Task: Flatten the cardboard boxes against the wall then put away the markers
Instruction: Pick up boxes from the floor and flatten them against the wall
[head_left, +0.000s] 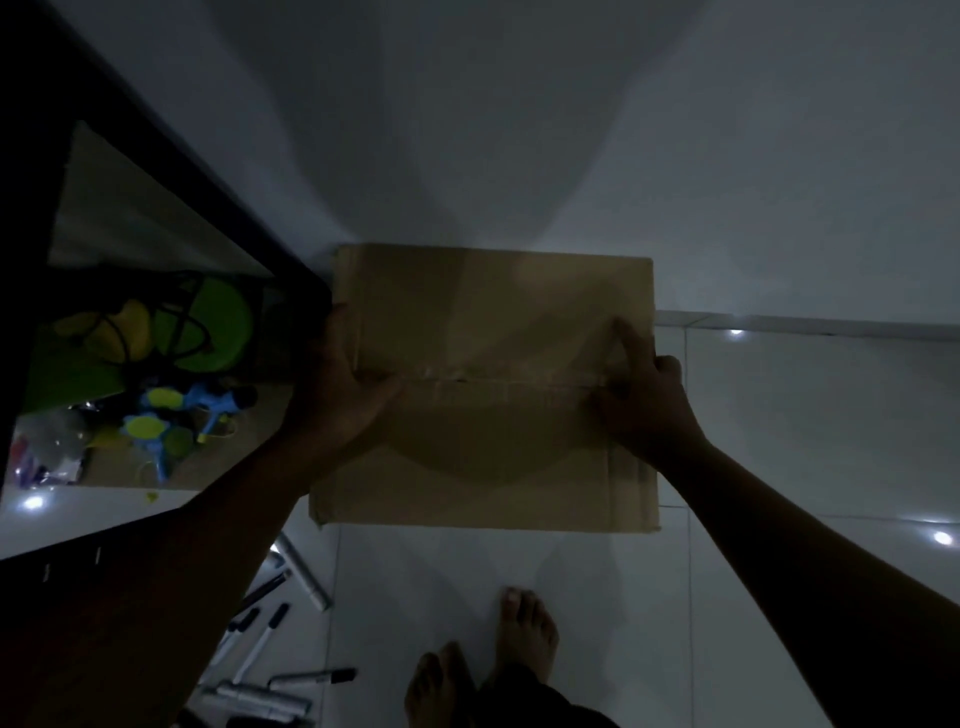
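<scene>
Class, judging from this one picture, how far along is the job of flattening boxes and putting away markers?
Nothing looks finished yet. In hand: the left hand and right hand grip the cardboard box by the wall, at its taped seam, and it looks unopened. Left: flattening it, then collecting the markers scattered on the floor.

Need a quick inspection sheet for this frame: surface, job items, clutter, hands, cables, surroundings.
Surface: pale tiled floor, dim light.
Job's things: cardboard box against the white wall, taped seam across it; markers scattered on the floor lower left.
Clutter: toys behind the dark frame at left.
Hands: left hand grips the box's left edge; right hand presses its right side.
Cables: nothing seen.
Surroundings: bare feet below the box.
</scene>
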